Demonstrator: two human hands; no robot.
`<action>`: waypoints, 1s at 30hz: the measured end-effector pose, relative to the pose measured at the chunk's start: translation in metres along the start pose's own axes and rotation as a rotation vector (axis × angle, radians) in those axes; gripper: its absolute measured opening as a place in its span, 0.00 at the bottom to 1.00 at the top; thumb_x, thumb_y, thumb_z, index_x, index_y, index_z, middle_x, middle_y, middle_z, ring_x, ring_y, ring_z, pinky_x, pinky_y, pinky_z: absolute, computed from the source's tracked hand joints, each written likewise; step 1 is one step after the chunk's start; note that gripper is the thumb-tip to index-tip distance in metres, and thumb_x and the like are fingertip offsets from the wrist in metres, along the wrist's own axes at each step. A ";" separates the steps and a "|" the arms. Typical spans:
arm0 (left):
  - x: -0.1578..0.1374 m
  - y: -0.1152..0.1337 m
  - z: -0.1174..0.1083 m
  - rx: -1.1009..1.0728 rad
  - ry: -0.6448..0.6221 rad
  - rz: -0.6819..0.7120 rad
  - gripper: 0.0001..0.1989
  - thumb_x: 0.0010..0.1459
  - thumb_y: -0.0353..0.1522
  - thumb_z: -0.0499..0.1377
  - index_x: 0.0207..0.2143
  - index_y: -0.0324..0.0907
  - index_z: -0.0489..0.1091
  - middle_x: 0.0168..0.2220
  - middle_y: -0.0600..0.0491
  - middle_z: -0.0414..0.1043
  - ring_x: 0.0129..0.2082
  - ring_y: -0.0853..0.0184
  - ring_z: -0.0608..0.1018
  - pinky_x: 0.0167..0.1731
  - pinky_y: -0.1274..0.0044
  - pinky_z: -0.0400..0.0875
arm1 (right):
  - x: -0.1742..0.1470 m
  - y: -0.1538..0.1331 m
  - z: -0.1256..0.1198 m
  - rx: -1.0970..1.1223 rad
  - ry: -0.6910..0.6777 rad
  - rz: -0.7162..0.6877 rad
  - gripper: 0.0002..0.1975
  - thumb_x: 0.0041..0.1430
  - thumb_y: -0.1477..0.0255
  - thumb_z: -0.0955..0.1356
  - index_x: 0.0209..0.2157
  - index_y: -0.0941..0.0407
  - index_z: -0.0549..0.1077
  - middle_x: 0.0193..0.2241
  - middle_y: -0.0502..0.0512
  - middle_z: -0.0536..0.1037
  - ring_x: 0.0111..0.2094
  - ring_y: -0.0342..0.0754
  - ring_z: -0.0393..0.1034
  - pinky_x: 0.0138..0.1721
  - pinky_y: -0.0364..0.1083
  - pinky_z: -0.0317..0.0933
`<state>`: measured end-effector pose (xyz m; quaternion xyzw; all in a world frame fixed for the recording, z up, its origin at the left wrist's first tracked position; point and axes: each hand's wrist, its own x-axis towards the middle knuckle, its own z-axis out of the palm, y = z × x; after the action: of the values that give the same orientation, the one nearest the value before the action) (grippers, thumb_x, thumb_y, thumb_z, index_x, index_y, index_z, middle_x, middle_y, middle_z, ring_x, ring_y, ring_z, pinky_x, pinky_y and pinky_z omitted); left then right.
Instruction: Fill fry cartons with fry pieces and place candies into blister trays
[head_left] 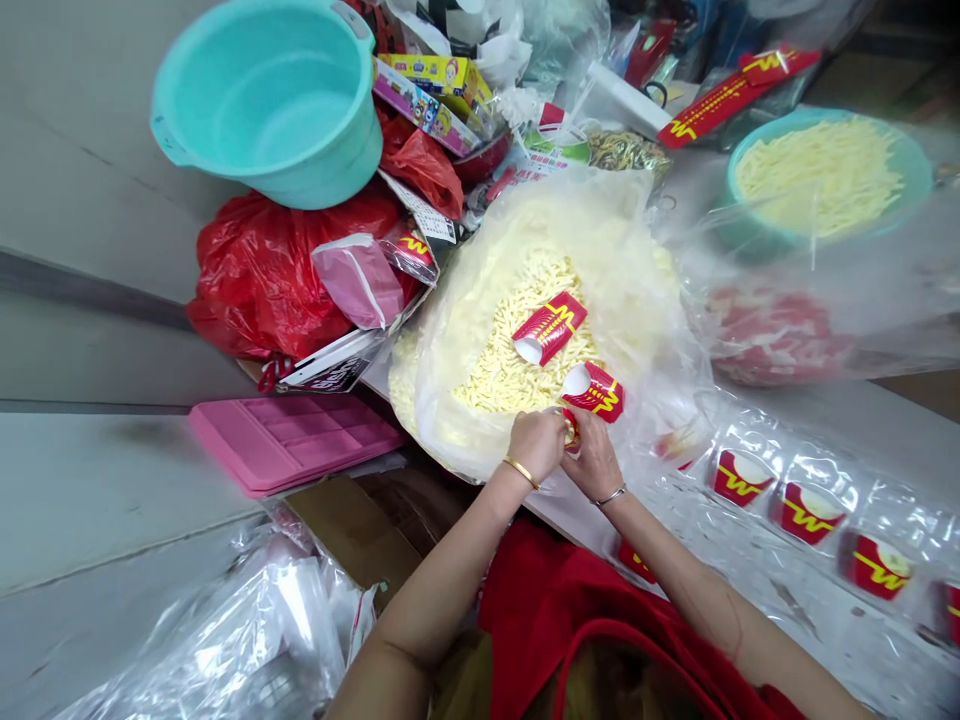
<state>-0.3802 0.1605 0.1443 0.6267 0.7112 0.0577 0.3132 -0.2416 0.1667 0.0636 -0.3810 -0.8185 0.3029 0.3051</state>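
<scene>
Just in front of my body, my left hand (537,444) and my right hand (595,455) meet around a small red fry carton (571,428), mostly covered by the fingers. Both hands are closed on it, and a little pale yellow shows at its edge. Beyond them lies a large clear plastic bag (442,330), opened wide and filled with pale yellow fry-shaped sticks (499,375). Two red cartons with yellow zigzag marks rest on the sticks: one carton (551,328) farther off, another carton (600,392) right beside my right hand.
Right, red cartons (810,512) sit in a row of clear packaging. A turquoise bowl (919,175) of pale sticks stands behind cloudy plastic. Left are a turquoise tub (262,100), red plastic bags (277,270) and a pink divided tray (300,440). Clear plastic (247,620) lies lower left.
</scene>
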 end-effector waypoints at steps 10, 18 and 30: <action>0.052 -0.053 0.009 0.041 0.292 -0.386 0.15 0.53 0.42 0.58 0.38 0.40 0.71 0.33 0.48 0.73 0.37 0.62 0.74 0.37 0.75 0.63 | -0.003 0.009 -0.009 -0.006 0.092 0.159 0.34 0.54 0.63 0.69 0.58 0.57 0.54 0.50 0.65 0.66 0.50 0.59 0.62 0.50 0.60 0.61; 0.059 -0.074 0.023 -0.409 0.409 -0.410 0.05 0.49 0.33 0.56 0.29 0.41 0.69 0.21 0.58 0.64 0.25 0.71 0.68 0.28 0.80 0.61 | -0.001 0.007 -0.012 0.002 0.080 0.143 0.34 0.54 0.63 0.69 0.58 0.58 0.54 0.50 0.65 0.66 0.51 0.58 0.62 0.51 0.59 0.62; 0.042 -0.087 0.003 -0.668 0.418 -0.308 0.04 0.46 0.32 0.56 0.25 0.40 0.65 0.20 0.60 0.58 0.21 0.75 0.62 0.24 0.82 0.56 | 0.002 -0.004 -0.011 0.010 0.056 0.122 0.34 0.54 0.62 0.69 0.59 0.57 0.54 0.51 0.65 0.66 0.51 0.58 0.62 0.51 0.59 0.61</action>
<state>-0.4538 0.1800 0.0852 0.3521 0.7870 0.3635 0.3528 -0.2365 0.1689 0.0743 -0.4370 -0.7834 0.3141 0.3107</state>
